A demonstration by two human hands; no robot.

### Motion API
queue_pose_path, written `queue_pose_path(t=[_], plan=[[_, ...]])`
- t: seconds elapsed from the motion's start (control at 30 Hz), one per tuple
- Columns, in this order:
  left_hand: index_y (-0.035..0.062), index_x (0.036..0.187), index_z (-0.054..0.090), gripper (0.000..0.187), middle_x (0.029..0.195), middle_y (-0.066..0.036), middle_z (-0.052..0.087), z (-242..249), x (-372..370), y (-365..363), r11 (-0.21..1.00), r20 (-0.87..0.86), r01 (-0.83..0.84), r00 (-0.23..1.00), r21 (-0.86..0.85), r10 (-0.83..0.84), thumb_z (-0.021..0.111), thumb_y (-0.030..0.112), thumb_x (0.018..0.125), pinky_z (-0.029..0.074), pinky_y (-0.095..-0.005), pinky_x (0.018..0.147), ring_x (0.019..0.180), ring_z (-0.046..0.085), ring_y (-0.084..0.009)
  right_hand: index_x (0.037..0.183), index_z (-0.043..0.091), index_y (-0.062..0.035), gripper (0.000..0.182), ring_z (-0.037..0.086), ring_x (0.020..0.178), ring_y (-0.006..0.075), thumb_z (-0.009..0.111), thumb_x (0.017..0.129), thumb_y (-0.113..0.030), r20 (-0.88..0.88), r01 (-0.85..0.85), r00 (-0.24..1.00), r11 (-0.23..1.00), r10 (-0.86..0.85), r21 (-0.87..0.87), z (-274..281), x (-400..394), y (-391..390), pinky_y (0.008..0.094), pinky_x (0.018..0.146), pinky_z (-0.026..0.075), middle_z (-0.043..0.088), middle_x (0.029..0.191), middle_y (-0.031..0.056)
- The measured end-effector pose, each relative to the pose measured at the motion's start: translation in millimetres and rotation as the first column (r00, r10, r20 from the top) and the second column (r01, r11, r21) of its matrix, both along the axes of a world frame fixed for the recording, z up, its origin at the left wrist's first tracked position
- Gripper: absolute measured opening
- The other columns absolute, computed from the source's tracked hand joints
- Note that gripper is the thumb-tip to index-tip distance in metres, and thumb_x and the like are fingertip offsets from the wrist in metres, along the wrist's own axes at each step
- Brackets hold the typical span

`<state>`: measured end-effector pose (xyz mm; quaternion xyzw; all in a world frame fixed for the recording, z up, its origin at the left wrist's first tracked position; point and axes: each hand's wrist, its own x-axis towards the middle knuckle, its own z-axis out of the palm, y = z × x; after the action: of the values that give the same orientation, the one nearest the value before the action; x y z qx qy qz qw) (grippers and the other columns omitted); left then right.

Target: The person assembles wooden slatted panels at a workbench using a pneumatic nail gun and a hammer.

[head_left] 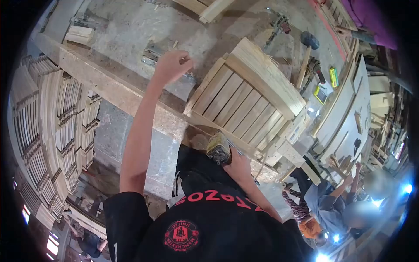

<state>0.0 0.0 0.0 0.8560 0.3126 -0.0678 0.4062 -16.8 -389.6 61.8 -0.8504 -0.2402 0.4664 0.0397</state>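
My left hand point(173, 66) is raised over the bench, its fingers curled together; whatever they may hold is too small to make out. Beneath and beside it lies a metal tool point(150, 56). Down by the bench's near edge, my right hand point(239, 167) grips a worn, yellowish block-shaped tool point(219, 148) with dark edges. Its far side and handle are mostly hidden. Just beyond this hand, a slatted wooden frame point(238, 102) rests on the bench, with thick rails around several parallel slats. Neither hand visibly touches the frame.
A black-headed mallet point(310, 40), a power tool point(277, 29) and yellow-green boxes point(322, 93) lie at the bench's far right. Stacked slatted wooden parts point(48, 131) stand at left. Another frame's corner point(209, 11) shows at the top. Other people point(325, 203) work at lower right.
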Motion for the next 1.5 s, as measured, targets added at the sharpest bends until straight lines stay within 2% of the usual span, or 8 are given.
queue_pose_path(t=[0.17, 0.27, 0.47, 0.57, 0.87, 1.07, 1.4, 1.5], plan=[[0.0021, 0.078, 0.064, 0.030, 0.070, -0.011, 0.063, -20, -3, -9, 0.993, 0.198, -0.114, 0.973, -0.038, 0.119, 0.066, 0.031, 0.083, 0.045, -0.0347, 0.061, 0.064, 0.060, -0.0224, 0.122, 0.049, -0.0110, 0.062, 0.066, 0.085, 0.0426, 0.077, 0.070, -0.030, 0.052, 0.057, 0.997, 0.998, -0.058, 0.004, 11, 8, -65, 0.0536, 0.072, 0.052, 0.068, 0.091, 0.0220], [0.0017, 0.076, 0.061, 0.028, 0.059, -0.007, 0.055, -14, 1, -11, 0.977, 0.151, -0.149, 0.974, -0.151, 0.171, 0.066, 0.027, 0.085, 0.041, -0.0309, 0.053, 0.052, 0.051, -0.0144, 0.121, 0.051, -0.0101, 0.062, 0.066, 0.086, 0.0422, 0.078, 0.069, -0.030, 0.054, 0.097, 0.994, 0.991, -0.092, -0.090, 21, 18, -96, 0.0521, 0.073, 0.052, 0.068, 0.093, 0.0220], [0.0027, 0.072, 0.059, 0.030, 0.056, 0.005, 0.046, -14, 1, -14, 0.942, 0.165, -0.231, 0.947, -0.244, 0.275, 0.063, 0.025, 0.091, 0.031, -0.0265, 0.044, 0.050, 0.037, -0.0029, 0.119, 0.052, -0.0064, 0.061, 0.065, 0.087, 0.0430, 0.078, 0.069, -0.030, 0.068, 0.115, 0.991, 0.993, -0.113, -0.037, 10, 22, -118, 0.0496, 0.078, 0.053, 0.068, 0.094, 0.0243], [0.0022, 0.072, 0.060, 0.031, 0.056, 0.005, 0.047, -13, 2, -13, 0.942, 0.167, -0.230, 0.947, -0.243, 0.274, 0.063, 0.026, 0.092, 0.030, -0.0260, 0.043, 0.049, 0.037, -0.0036, 0.118, 0.052, -0.0059, 0.061, 0.065, 0.088, 0.0435, 0.078, 0.070, -0.030, 0.064, 0.117, 0.991, 0.993, -0.118, 0.018, 4, 20, -125, 0.0497, 0.079, 0.053, 0.067, 0.092, 0.0248], [0.0024, 0.074, 0.062, 0.029, 0.056, 0.005, 0.046, -12, 2, -16, 0.931, 0.185, -0.275, 0.929, -0.240, 0.322, 0.063, 0.025, 0.093, 0.030, -0.0252, 0.041, 0.046, 0.039, -0.0039, 0.127, 0.049, -0.0095, 0.064, 0.065, 0.089, 0.0426, 0.075, 0.072, -0.032, 0.004, 0.176, 0.984, 0.980, -0.176, -0.096, 18, 26, -127, 0.0496, 0.080, 0.052, 0.068, 0.092, 0.0235], [0.0031, 0.074, 0.062, 0.028, 0.056, 0.006, 0.044, -16, 2, -17, 0.920, 0.215, -0.317, 0.905, -0.230, 0.366, 0.063, 0.024, 0.092, 0.029, -0.0246, 0.040, 0.046, 0.038, -0.0027, 0.134, 0.046, -0.0115, 0.072, 0.066, 0.082, 0.0431, 0.074, 0.071, -0.031, 0.065, 0.215, 0.976, 0.962, -0.207, -0.168, 14, 24, -186, 0.0511, 0.075, 0.053, 0.068, 0.090, 0.0233], [0.0023, 0.076, 0.063, 0.028, 0.054, 0.004, 0.046, -27, 0, -13, 0.927, 0.269, -0.297, 0.896, -0.230, 0.354, 0.064, 0.025, 0.093, 0.030, -0.0247, 0.039, 0.043, 0.039, -0.0035, 0.127, 0.054, -0.0070, 0.064, 0.066, 0.080, 0.0431, 0.075, 0.070, -0.030, 0.100, 0.239, 0.969, 0.961, -0.227, -0.141, 14, 31, -203, 0.0511, 0.072, 0.053, 0.068, 0.085, 0.0241], [0.0014, 0.077, 0.065, 0.028, 0.054, 0.003, 0.048, -36, -4, -9, 0.934, 0.323, -0.306, 0.879, -0.181, 0.351, 0.064, 0.024, 0.092, 0.031, -0.0253, 0.039, 0.043, 0.040, -0.0042, 0.116, 0.060, -0.0033, 0.053, 0.067, 0.078, 0.0419, 0.074, 0.071, -0.029, 0.152, 0.300, 0.946, 0.951, -0.286, -0.078, 14, 33, -220, 0.0484, 0.067, 0.054, 0.067, 0.083, 0.0247]])
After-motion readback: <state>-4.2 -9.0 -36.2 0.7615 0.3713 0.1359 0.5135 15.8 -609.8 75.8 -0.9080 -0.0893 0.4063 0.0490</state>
